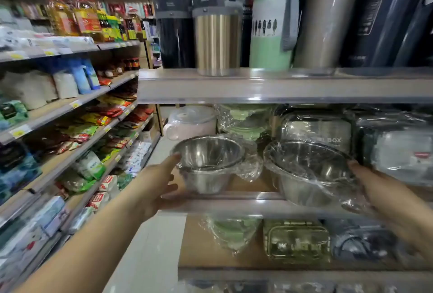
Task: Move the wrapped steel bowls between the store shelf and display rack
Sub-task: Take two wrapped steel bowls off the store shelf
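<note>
Two wrapped steel bowl sets at the front edge of the middle shelf (257, 195). Left set (208, 163) (smaller bowls nested, cling film bunched at its right): left hand (159, 187) grasping its left side, thumb on the rim. Right bowl (309, 173) (larger, tilted, film-covered): right hand (384, 189) gripping its right side. Behind: pink lidded container (192, 121), wrapped lunch box (316, 132). Shelf above: gold tumbler (216, 44).
</note>
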{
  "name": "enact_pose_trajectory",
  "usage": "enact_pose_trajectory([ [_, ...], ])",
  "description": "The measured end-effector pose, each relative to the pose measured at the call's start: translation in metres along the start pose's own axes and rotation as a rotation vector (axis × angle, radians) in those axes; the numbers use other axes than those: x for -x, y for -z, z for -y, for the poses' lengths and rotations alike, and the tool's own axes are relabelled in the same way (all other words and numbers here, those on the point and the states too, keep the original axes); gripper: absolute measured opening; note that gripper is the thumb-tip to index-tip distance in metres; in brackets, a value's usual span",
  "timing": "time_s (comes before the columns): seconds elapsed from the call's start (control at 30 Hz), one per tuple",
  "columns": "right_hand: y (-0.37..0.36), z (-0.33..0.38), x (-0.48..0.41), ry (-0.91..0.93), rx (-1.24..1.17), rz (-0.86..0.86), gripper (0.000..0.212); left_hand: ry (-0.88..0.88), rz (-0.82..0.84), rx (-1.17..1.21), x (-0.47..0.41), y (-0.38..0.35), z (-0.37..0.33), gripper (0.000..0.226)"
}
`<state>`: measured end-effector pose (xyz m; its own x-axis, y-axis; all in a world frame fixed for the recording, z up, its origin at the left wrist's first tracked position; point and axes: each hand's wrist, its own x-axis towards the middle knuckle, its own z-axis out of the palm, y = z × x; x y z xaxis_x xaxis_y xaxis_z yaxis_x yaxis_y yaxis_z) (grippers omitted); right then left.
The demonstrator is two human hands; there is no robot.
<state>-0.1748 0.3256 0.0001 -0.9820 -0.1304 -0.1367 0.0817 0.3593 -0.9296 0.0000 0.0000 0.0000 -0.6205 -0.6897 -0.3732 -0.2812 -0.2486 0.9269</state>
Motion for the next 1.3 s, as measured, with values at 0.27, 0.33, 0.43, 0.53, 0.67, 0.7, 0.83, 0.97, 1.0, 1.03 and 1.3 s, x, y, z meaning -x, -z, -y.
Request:
enact_pose_trajectory([
  [0.27,-0.010,0.003,-0.010,-0.194,-0.253,0.144,0.028,0.086,0.119,0.100,-0.003,-0.022,-0.010,0.028],
  [0.33,-0.008,0.005,-0.016,-0.212,-0.286,0.175,0.023,0.102,0.118,0.134,0.000,-0.026,-0.015,0.024],
  [0.43,-0.008,0.007,-0.018,-0.237,-0.302,0.141,0.023,0.107,0.102,0.158,-0.001,-0.030,-0.019,0.022],
  [0.53,-0.009,0.013,-0.013,-0.242,-0.292,0.114,0.022,0.105,0.097,0.150,-0.003,-0.029,-0.021,0.024],
  [0.67,-0.006,0.016,-0.006,-0.194,-0.288,0.107,0.021,0.068,0.103,0.119,-0.002,-0.028,-0.023,0.024],
  [0.7,-0.004,0.018,-0.003,-0.183,-0.293,0.097,0.021,0.052,0.112,0.114,0.000,-0.027,-0.024,0.025],
  [0.83,0.007,0.020,0.015,-0.150,-0.318,0.014,0.019,0.004,0.169,0.084,0.006,-0.018,-0.028,0.015],
  [0.97,0.034,0.009,0.043,-0.140,-0.302,-0.087,0.019,-0.002,0.242,0.041,0.012,-0.017,-0.027,0.014],
  [1.0,0.043,0.003,0.051,-0.139,-0.294,-0.109,0.018,-0.001,0.270,0.025,0.015,-0.018,-0.025,0.018],
  [1.03,0.052,-0.004,0.059,-0.146,-0.283,-0.132,0.017,0.000,0.301,0.012,0.020,-0.020,-0.023,0.024],
  [1.3,0.148,-0.075,0.169,-0.203,-0.394,-0.261,0.016,-0.015,0.399,-0.089,0.106,-0.067,0.042,0.022],
])
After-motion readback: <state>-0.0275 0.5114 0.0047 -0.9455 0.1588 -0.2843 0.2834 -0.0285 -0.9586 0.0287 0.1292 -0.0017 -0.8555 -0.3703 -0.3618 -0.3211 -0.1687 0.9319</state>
